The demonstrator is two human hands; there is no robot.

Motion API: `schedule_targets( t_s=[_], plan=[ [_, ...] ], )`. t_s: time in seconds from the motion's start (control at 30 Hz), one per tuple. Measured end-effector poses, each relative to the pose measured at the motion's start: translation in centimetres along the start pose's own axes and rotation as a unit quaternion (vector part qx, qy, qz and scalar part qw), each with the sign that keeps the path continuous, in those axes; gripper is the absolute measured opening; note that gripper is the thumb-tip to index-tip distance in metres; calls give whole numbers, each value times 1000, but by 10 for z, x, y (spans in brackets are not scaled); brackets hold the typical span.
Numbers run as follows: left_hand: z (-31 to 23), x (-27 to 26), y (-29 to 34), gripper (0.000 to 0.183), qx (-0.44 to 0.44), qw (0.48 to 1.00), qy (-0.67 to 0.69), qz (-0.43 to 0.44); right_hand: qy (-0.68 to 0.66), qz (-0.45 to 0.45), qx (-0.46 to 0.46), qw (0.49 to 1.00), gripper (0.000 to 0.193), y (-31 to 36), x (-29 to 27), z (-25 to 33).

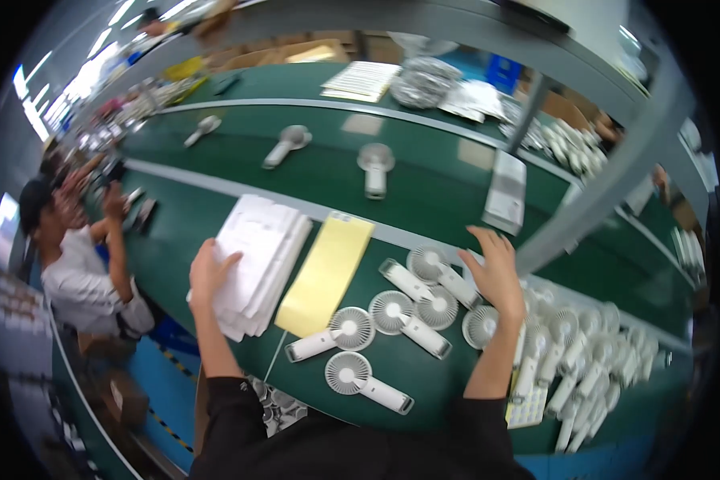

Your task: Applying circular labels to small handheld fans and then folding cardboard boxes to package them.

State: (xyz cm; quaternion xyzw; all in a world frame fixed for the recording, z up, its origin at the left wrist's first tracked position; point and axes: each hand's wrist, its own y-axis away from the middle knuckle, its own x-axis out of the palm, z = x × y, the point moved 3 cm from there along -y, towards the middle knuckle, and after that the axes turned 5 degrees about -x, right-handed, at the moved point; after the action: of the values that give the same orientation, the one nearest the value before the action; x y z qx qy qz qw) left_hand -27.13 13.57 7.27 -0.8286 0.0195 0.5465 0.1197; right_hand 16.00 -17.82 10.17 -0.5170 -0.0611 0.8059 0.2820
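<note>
My left hand is at the left edge of a thick stack of flat white sheets. Its thumb lies over the top sheet, while the fingers curl along the side. With its fingers spread and nothing in them, my right hand hovers at the right of a loose group of white handheld fans. One such fan lies nearest to me, and another fan sits partly under my right wrist. Between the stack and the fans lies a long pale-yellow sheet.
Many more white fans are heaped at the right. Beyond a grey rail, spaced fans and a white box lie on the green belt. A slanted grey post rises at the right. A person sits at the left.
</note>
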Motion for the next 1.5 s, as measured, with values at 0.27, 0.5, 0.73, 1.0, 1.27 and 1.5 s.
schedule_targets(
  t_s=[0.27, 0.5, 0.73, 1.0, 1.27, 1.5],
  plan=[
    [-26, 17, -28, 77, 6, 997, -61, -45, -25, 43, 54, 997, 42, 5, -12, 9],
    [-41, -6, -48, 59, -42, 990, 59, -123, -69, 67, 79, 992, 45, -1, -11, 14],
    [-213, -35, 31, 50, 181, 868, 458, -65, -259, -17, -49, 964, 70, -19, 5, 64],
    [-302, 12, 117, 55, 213, 603, 706, 305, -490, -23, 109, 864, 46, 18, -9, 58],
    [-301, 12, 98, 64, 408, 719, 563, -16, -273, -34, 33, 961, 35, 3, -13, 80],
    [-301, 1, 100, 58, 434, 751, 496, -38, -188, 18, -52, 981, 32, 3, -20, 75]
  ],
)
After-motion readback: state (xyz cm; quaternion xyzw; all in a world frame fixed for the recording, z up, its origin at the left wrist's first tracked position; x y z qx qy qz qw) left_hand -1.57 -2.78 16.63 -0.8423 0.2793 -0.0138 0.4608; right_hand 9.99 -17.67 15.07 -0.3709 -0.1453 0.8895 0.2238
